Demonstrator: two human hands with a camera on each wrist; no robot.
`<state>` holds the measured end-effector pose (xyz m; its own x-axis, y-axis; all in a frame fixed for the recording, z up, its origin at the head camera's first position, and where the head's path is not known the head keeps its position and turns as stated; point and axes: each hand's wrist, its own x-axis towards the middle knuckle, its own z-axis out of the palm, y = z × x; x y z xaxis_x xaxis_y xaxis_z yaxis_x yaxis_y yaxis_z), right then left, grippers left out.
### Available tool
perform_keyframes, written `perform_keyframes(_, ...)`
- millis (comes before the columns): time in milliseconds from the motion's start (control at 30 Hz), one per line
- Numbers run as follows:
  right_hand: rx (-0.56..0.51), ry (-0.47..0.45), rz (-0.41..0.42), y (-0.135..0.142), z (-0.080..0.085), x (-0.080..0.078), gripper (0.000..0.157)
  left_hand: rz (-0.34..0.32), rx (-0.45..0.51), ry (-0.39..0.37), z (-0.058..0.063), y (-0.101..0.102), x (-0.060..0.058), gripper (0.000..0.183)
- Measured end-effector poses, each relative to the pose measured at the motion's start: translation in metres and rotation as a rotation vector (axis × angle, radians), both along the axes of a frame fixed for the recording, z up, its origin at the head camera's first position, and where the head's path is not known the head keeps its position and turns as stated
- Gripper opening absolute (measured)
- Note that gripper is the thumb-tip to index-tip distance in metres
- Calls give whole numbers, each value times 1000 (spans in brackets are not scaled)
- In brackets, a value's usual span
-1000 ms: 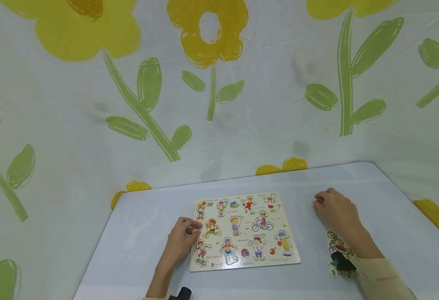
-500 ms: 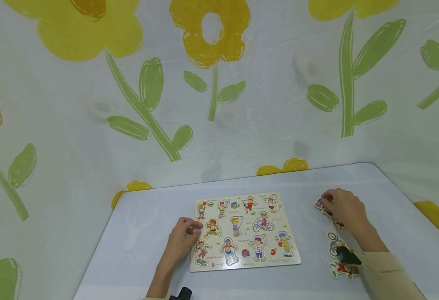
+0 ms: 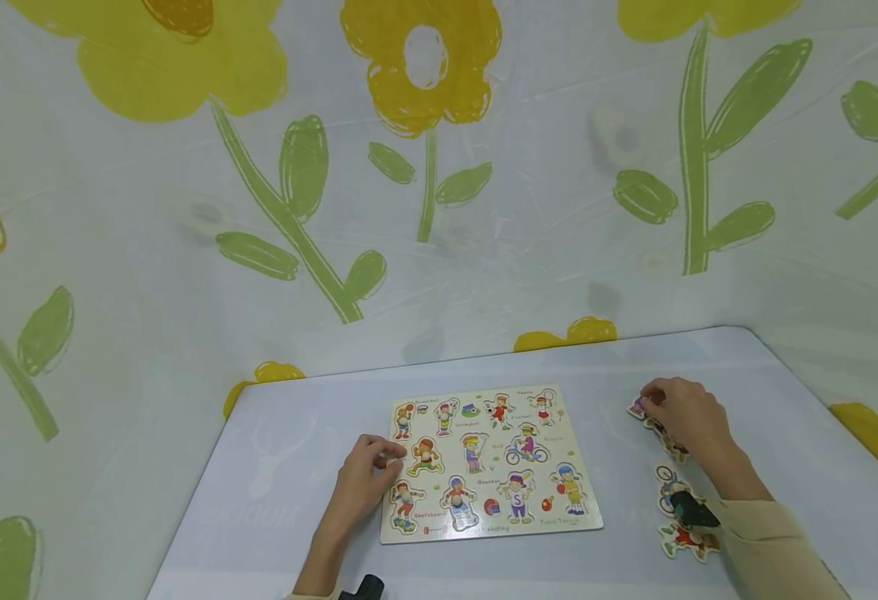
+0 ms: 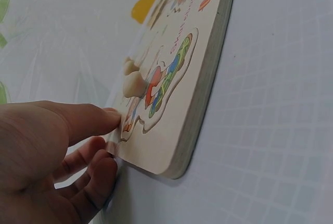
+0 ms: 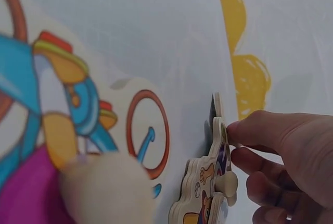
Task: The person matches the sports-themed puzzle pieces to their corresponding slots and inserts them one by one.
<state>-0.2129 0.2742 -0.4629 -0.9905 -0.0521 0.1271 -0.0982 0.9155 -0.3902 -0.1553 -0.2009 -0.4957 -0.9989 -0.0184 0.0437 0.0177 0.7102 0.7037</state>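
the right hand (image 3: 689, 421) has its fingers curled, the thumb and a fingertip drawn nearly together, and seems to pinch the far end of a purple puzzle piece (image 3: 637, 407) on the right part of the desk (image 3: 273, 542). the left hand (image 3: 363, 473) is loosely relaxed, fingers slightly bent, its tips touching the left edge of the puzzle board (image 3: 450, 457), which lies flat near the middle. to do this well, the pinch is best kept light and square, on the knob rather than the thin wooden rim, and lifted straight up so the overlapping neighbours aren't dragged along; the left fingertips need only gentle pressure against the board. as for counts: two hands, one board, and eleven figures on it, four in the top row, three in the middle, four at the bottom; the skateboarder (image 4: 156, 86) clearly has a knob (image 4: 133, 84), though which others are seated pieces is hard to tell. beside the board there are at least three loose pieces: the purple one, one cyclist piece (image 3: 665, 490) and one red-and-green piece (image 3: 683, 540); the right hand hides the exact number.
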Motion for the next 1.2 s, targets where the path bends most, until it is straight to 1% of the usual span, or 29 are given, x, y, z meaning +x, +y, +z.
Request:
perform_keyframes(467, -16, -24, -54, -1, -1, 1, 20, 3, 7, -9, 0, 1, 1, 13)
perform_keyframes(633, -18, -13, -71, -3, -3, 1, 22, 3, 1, -3, 2, 1, 1, 13)
perform_keyframes(833, -19, 5, -72, -4, -5, 1, 22, 2, 6, -1, 2, 0, 1, 12)
perform_keyframes(1200, -11, 53, -73, -10, -8, 4, 21, 5, 9, -1, 0, 1, 0, 12)
